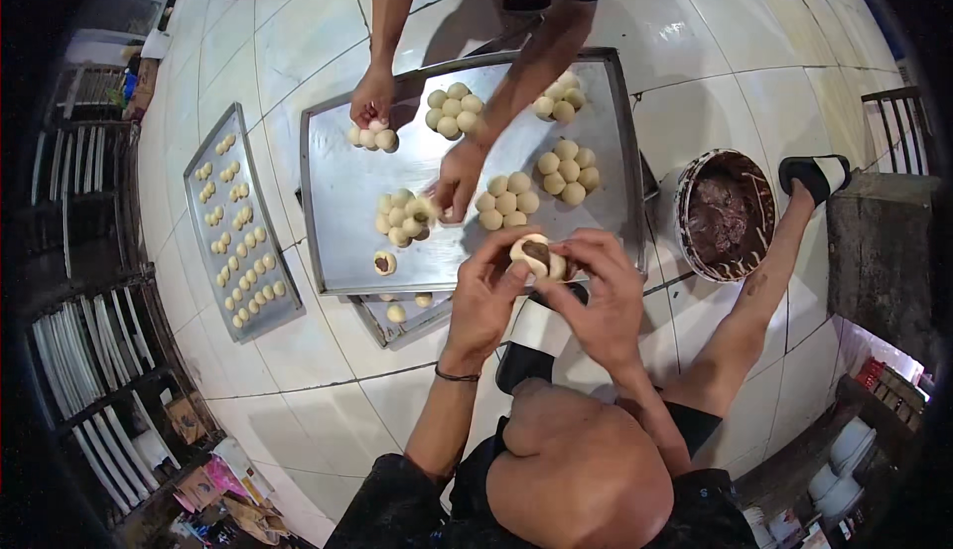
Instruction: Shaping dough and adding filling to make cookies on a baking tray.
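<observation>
Between both hands I hold a piece of pale dough [557,267] with dark brown filling [536,250] showing in its middle. My left hand [483,296] grips it from the left, fingers curled around the edge. From the other side, my right hand [603,294] pinches the dough rim with thumb and fingers. Just beyond lies a large metal tray [347,192] bearing clusters of round dough balls [506,200]. A single piece with exposed brown filling [384,263] sits near the tray's front left.
A co-worker's hands [459,180] reach over the tray from the far side. On the right stands a bucket [687,213] of brown paste. A smaller tray [273,323] with rows of little dough balls lies left. Another tray [427,329] shows underneath the large one.
</observation>
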A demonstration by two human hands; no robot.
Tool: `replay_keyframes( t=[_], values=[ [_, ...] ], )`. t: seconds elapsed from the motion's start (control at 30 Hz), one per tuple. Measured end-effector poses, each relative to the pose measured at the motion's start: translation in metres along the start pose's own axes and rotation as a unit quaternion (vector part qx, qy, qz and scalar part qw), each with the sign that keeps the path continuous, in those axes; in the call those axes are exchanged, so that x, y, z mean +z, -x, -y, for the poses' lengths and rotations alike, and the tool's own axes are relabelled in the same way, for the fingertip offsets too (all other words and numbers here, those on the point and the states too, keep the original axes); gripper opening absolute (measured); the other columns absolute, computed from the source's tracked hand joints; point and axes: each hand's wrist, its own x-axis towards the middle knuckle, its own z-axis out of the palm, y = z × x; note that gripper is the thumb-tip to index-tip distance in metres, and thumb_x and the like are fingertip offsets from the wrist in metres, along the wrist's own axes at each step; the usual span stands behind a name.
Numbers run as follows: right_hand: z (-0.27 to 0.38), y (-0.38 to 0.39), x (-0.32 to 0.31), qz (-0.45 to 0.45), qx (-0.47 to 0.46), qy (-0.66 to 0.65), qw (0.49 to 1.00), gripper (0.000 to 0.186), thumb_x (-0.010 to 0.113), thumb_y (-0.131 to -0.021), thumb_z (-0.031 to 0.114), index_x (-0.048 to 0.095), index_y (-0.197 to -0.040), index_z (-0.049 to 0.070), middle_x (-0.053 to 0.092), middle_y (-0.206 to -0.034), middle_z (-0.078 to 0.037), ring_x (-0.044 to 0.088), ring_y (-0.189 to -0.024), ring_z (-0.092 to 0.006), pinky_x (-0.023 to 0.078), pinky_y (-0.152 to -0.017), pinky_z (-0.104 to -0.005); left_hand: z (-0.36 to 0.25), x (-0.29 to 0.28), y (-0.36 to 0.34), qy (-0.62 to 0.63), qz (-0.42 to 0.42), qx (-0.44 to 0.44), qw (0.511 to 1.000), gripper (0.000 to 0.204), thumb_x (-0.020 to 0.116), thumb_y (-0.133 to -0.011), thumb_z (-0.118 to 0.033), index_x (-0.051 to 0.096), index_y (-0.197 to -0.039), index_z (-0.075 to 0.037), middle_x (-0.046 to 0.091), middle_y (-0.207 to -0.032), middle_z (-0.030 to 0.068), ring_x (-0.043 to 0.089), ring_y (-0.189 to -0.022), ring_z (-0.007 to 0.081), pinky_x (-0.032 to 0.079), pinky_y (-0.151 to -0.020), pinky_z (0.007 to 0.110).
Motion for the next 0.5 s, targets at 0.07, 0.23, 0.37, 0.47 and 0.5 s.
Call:
replay_keyframes(
  t=[0.07, 0.23, 0.37, 0.47, 0.5],
  values=[
    [0.016, 0.003, 0.012, -0.022, -0.04, 0.047, 0.998, 0.03, 0.077, -0.077, -0.007, 0.07, -0.106, -0.002, 0.061, -0.111, -0.008, 0.056, -0.082, -0.0135, 0.048, -0.068, -0.0248, -0.003, 0.003, 0.003, 0.152, -0.031, -0.056, 0.986, 0.043, 0.064, -0.1, -0.013, 0.052, -0.138, 0.0, 0.063, -0.124, 0.0119, 0.063, -0.107, 0.0208, 0.053, -0.093, 0.032],
    [0.005, 0.008, 0.0, -0.024, -0.012, 0.016, 1.0, 0.024, 0.076, -0.078, -0.008, 0.072, -0.1, -0.001, 0.062, -0.107, -0.007, 0.056, -0.081, -0.0122, 0.048, -0.068, -0.0234, 0.004, 0.011, 0.01, 0.243, -0.053, -0.101, 0.963, 0.041, 0.062, -0.1, -0.013, 0.051, -0.139, -0.002, 0.057, -0.132, 0.0109, 0.061, -0.112, 0.0223, 0.052, -0.094, 0.033],
    [-0.004, 0.002, -0.018, 0.01, 0.082, -0.137, 0.987, 0.023, 0.077, -0.077, -0.009, 0.073, -0.099, 0.0, 0.062, -0.107, -0.007, 0.056, -0.08, -0.0111, 0.047, -0.069, -0.0225, 0.006, 0.02, 0.012, 0.255, -0.005, -0.068, 0.964, 0.041, 0.061, -0.1, -0.011, 0.051, -0.139, -0.003, 0.054, -0.135, 0.0098, 0.059, -0.114, 0.021, 0.052, -0.093, 0.032],
    [-0.006, -0.002, -0.024, 0.044, 0.157, -0.27, 0.949, 0.024, 0.077, -0.077, -0.009, 0.074, -0.099, 0.0, 0.062, -0.108, -0.007, 0.056, -0.079, -0.0103, 0.047, -0.069, -0.0221, 0.009, 0.023, 0.013, 0.262, 0.041, -0.028, 0.964, 0.041, 0.06, -0.099, -0.01, 0.051, -0.138, -0.004, 0.053, -0.137, 0.0092, 0.058, -0.115, 0.0196, 0.051, -0.093, 0.031],
    [-0.002, -0.003, -0.023, 0.041, 0.173, -0.276, 0.945, 0.023, 0.077, -0.077, -0.009, 0.074, -0.098, 0.0, 0.062, -0.108, -0.008, 0.056, -0.079, -0.0105, 0.047, -0.069, -0.0222, 0.013, 0.022, 0.013, 0.237, 0.023, -0.019, 0.971, 0.042, 0.06, -0.1, -0.01, 0.05, -0.14, -0.004, 0.053, -0.137, 0.009, 0.058, -0.115, 0.0192, 0.051, -0.093, 0.03]
  ],
)
